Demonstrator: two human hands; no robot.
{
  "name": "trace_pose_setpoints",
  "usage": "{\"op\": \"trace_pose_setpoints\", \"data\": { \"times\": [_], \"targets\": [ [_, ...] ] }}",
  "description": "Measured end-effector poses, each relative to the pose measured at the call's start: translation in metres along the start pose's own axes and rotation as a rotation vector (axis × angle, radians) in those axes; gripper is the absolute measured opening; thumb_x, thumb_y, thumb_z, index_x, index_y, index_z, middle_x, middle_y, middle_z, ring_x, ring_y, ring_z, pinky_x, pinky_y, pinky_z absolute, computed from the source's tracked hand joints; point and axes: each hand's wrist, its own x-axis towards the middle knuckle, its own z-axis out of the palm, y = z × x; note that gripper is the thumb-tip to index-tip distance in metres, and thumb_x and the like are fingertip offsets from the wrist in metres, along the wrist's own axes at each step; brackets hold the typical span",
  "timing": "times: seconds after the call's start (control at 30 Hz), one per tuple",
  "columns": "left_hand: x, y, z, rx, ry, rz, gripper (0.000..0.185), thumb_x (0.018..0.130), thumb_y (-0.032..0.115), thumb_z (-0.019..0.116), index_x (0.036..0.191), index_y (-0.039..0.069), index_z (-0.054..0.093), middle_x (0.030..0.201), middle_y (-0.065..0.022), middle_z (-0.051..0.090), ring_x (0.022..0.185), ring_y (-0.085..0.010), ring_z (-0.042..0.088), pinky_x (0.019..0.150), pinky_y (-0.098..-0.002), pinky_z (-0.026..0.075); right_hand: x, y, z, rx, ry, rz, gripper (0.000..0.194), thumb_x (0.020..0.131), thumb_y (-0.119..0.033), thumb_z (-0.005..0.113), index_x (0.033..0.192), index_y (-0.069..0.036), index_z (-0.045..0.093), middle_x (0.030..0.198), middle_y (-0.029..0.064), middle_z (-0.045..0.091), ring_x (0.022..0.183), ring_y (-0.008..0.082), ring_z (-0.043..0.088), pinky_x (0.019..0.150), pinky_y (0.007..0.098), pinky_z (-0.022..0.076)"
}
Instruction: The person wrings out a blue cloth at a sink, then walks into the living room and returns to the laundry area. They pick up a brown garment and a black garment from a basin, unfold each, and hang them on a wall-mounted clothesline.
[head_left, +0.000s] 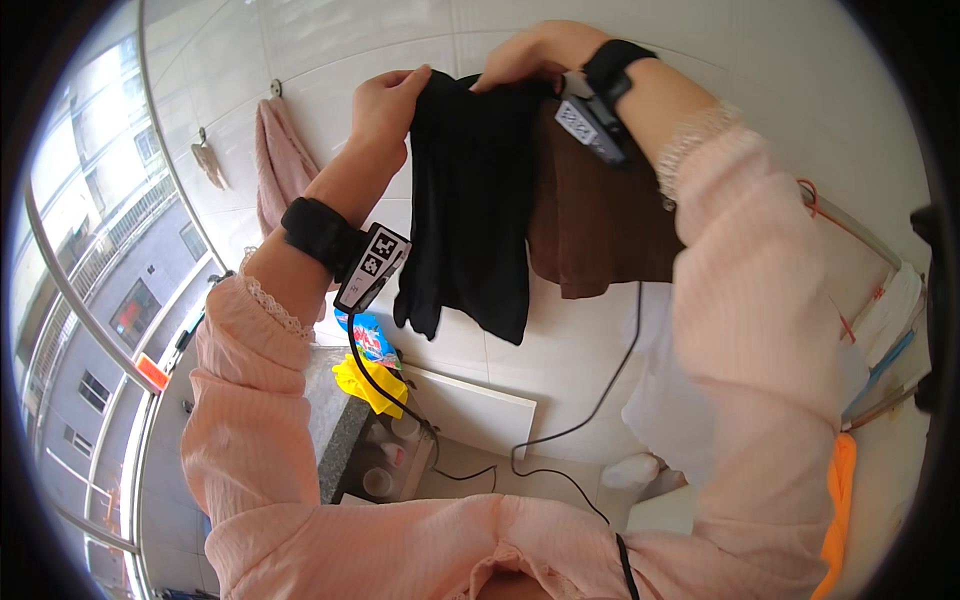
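A piece of black cloth hangs down in front of me against the tiled wall. My left hand pinches its upper left corner between thumb and fingers. At its upper edge, farther right, my right hand has its thumb on the cloth; some of its fingers are hidden. Brown cloth hangs beside the black cloth, partly behind my right wrist; how it is held up cannot be told. Each wrist wears a black band with a small device.
A pink towel hangs from a wall hook at the left. Below are a stone counter, a yellow cloth and a blue packet. Black cables dangle from the wrist devices. An orange cloth is at the right, windows at the left.
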Motion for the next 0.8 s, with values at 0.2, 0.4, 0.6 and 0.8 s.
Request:
{"op": "trace_pose_setpoints", "data": {
  "times": [0.2, 0.4, 0.6, 0.8],
  "targets": [
    [0.006, -0.012, -0.004, 0.061, 0.036, -0.103, 0.027, 0.081, 0.020, 0.065, 0.089, -0.006, 0.063, 0.074, -0.0074, 0.061, 0.065, -0.0145, 0.055, 0.058, -0.0267, 0.044, -0.033, -0.021, 0.039, -0.446, 0.539, -0.245, 0.033, 0.077, -0.030, 0.059, 0.098, -0.006, 0.066, 0.096, 0.0158, 0.065, 0.089, 0.0259, 0.063, 0.075, 0.0402, 0.0485],
    [0.013, -0.012, -0.010, 0.046, 0.076, -0.049, 0.026, 0.080, 0.017, 0.065, 0.088, -0.007, 0.063, 0.072, -0.0076, 0.061, 0.061, -0.0139, 0.055, 0.054, -0.0262, 0.043, -0.070, -0.006, 0.025, -0.341, 0.677, -0.349, 0.037, 0.083, -0.040, 0.056, 0.094, -0.006, 0.066, 0.092, 0.0133, 0.065, 0.088, 0.0306, 0.061, 0.073, 0.0375, 0.0487],
    [0.029, -0.007, -0.006, 0.056, 0.156, 0.077, 0.032, 0.081, 0.023, 0.066, 0.098, -0.003, 0.062, 0.076, -0.0038, 0.062, 0.062, -0.0112, 0.055, 0.053, -0.0235, 0.042, -0.049, 0.020, 0.037, 0.204, 0.259, -0.382, 0.073, 0.086, -0.064, 0.034, 0.120, -0.003, 0.055, 0.122, 0.0155, 0.053, 0.112, 0.0248, 0.050, 0.094, 0.0377, 0.0367],
    [0.046, -0.017, -0.010, 0.494, 0.049, 0.102, 0.031, 0.080, 0.022, 0.064, 0.104, 0.002, 0.063, 0.081, -0.0052, 0.064, 0.063, -0.0106, 0.056, 0.054, -0.0241, 0.043, -0.025, 0.014, 0.026, 0.209, 0.085, -0.106, 0.093, 0.074, -0.080, 0.034, 0.126, -0.003, 0.049, 0.124, 0.0175, 0.050, 0.115, 0.0295, 0.043, 0.093, 0.0407, 0.0334]
  ]
}}
